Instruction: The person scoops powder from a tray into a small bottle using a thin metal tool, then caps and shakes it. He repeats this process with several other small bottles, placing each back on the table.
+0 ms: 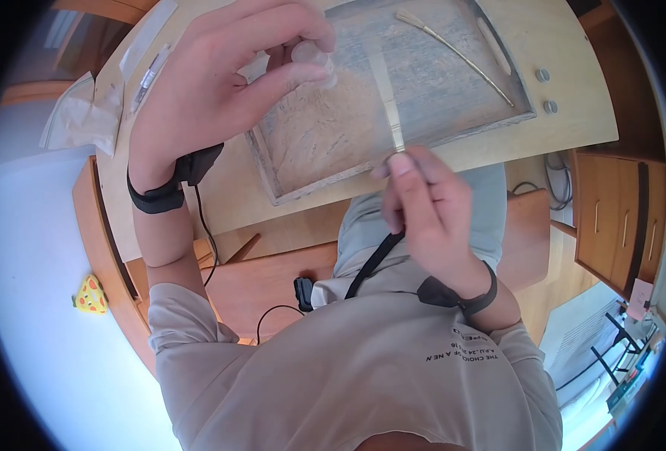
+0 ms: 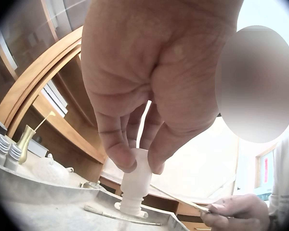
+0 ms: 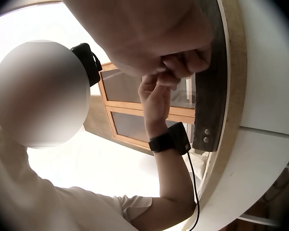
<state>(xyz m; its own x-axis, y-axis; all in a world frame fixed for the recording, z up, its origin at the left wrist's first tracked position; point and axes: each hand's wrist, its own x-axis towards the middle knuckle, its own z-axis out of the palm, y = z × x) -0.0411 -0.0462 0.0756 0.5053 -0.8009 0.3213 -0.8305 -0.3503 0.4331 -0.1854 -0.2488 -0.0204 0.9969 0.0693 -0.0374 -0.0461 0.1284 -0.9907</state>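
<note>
Raised over the left part of a shallow tray, the left hand pinches a small whitish translucent bottle-like object. In the left wrist view this object hangs upright between thumb and fingertips, with a wider ringed lower end. The right hand grips a flat pale brush by its lower end, near the tray's front edge; the brush slants up over the tray. Brownish powder covers the tray's left part. In the right wrist view the curled right hand hides what it holds.
A thin gold-handled brush lies in the tray's right part. Two small metal caps stand right of the tray. A plastic bag and a pen-like item lie at the left. Small bottles and a brass vase stand beyond.
</note>
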